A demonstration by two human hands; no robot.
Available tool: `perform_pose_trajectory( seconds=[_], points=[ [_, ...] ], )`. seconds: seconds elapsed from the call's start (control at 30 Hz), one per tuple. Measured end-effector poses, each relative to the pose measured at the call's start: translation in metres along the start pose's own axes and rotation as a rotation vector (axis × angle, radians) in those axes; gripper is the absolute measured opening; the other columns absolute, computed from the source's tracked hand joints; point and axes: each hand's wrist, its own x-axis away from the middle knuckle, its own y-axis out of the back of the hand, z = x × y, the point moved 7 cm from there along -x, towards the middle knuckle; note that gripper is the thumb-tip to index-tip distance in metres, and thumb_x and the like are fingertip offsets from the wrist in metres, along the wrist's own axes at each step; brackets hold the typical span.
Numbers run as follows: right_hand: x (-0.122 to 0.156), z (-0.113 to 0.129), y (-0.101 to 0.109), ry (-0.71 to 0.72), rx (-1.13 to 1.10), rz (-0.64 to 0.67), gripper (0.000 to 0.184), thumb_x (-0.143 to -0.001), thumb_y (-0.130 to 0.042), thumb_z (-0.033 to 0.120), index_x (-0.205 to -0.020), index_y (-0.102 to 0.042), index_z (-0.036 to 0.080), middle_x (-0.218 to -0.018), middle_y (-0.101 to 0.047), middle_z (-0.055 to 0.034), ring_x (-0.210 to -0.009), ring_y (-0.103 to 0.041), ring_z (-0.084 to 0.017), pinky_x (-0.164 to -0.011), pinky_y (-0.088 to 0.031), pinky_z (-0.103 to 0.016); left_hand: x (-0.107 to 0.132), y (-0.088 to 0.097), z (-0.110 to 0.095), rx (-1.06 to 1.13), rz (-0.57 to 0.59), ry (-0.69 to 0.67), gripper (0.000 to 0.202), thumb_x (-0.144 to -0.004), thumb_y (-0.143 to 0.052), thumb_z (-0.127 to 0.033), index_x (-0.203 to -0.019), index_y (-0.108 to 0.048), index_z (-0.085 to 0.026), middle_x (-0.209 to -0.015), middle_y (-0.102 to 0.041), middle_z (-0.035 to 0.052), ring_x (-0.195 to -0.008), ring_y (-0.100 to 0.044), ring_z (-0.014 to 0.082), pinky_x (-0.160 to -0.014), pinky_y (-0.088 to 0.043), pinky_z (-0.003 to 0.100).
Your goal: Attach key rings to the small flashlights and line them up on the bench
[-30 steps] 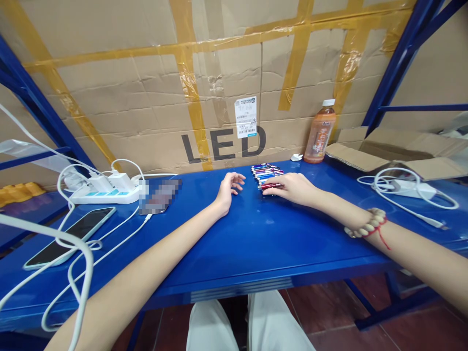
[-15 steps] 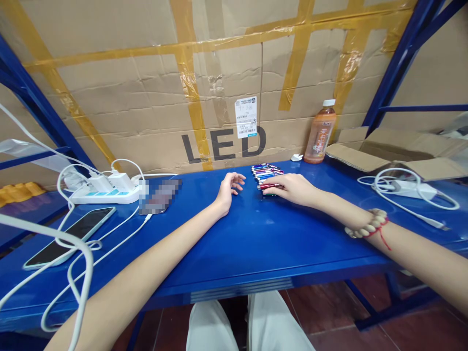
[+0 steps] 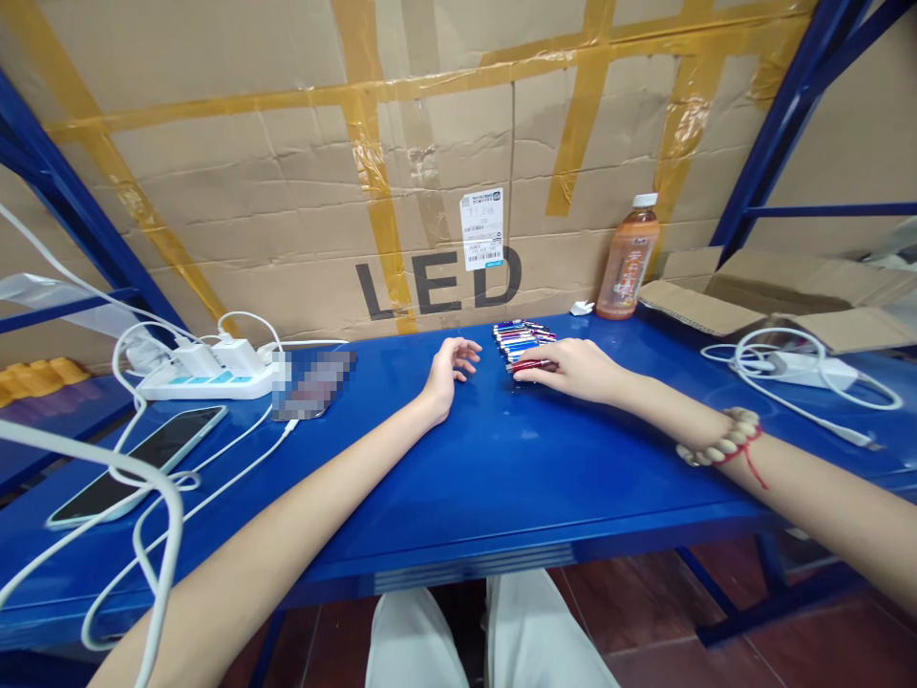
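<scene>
Several slim pens with shiny barrels lie side by side in a row of blue, silver, purple and red [image 3: 517, 337] on the blue table [image 3: 494, 468]. At the near end of the row, my right hand [image 3: 577, 371] is closed on a red pen [image 3: 528, 365], thumb on the near side and fingers over it. The fingers hide the right ends of the nearest pens. My left hand [image 3: 450, 373] rests on its side on the table, left of the pens, with its fingers loosely curled and apart, holding nothing.
An orange drink bottle [image 3: 629, 258] and a small white plug [image 3: 582, 308] stand behind the pens. On the right are an open cardboard box [image 3: 780, 291] and a white charger cable [image 3: 809, 368]. Leftward lie a power strip [image 3: 215, 382], two phones and loose cables. A taped cardboard sheet backs the table.
My right hand has shifted very slightly at the near end of the row, and the red pen with it. A green edge below that pen no longer shows. My left hand stays still.
</scene>
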Motion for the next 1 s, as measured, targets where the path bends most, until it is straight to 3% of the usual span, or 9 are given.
perform_pose_trajectory(
  seconds=[0.2, 0.63, 1.0],
  points=[
    [0.0002, -0.0008, 0.0038, -0.043, 0.015, -0.031, 0.030, -0.085, -0.046, 0.049, -0.096, -0.066, 0.030, -0.089, -0.069, 0.0027, -0.078, -0.062, -0.016, -0.059, -0.039, -0.023, -0.0007, 0.0003, 0.0005, 0.006, -0.001, -0.002, 0.031, -0.077, -0.033, -0.033, -0.070, -0.057, -0.015, -0.070, -0.055, 0.0036, -0.057, -0.049, 0.0094, -0.049, -0.034, 0.020],
    [-0.0007, 0.0002, 0.0035, -0.016, 0.009, -0.024, 0.030, -0.085, -0.045, 0.049, -0.096, -0.066, 0.030, -0.087, -0.069, 0.0028, -0.077, -0.062, -0.016, -0.057, -0.037, -0.023, -0.0012, 0.0006, 0.0010, 0.000, 0.001, 0.000, 0.031, -0.077, -0.033, -0.034, -0.070, -0.057, -0.015, -0.071, -0.055, 0.0037, -0.057, -0.049, 0.0095, -0.049, -0.033, 0.020],
    [-0.0006, 0.0011, -0.0031, 0.056, -0.044, 0.034, 0.036, -0.086, -0.040, 0.052, -0.102, -0.064, 0.030, -0.092, -0.068, -0.0005, -0.084, -0.062, -0.018, -0.066, -0.042, -0.025, -0.0013, 0.0003, 0.0006, -0.015, 0.003, -0.009, 0.031, -0.077, -0.033, -0.035, -0.070, -0.057, -0.015, -0.072, -0.055, 0.0040, -0.058, -0.049, 0.0102, -0.050, -0.034, 0.020]
  ],
)
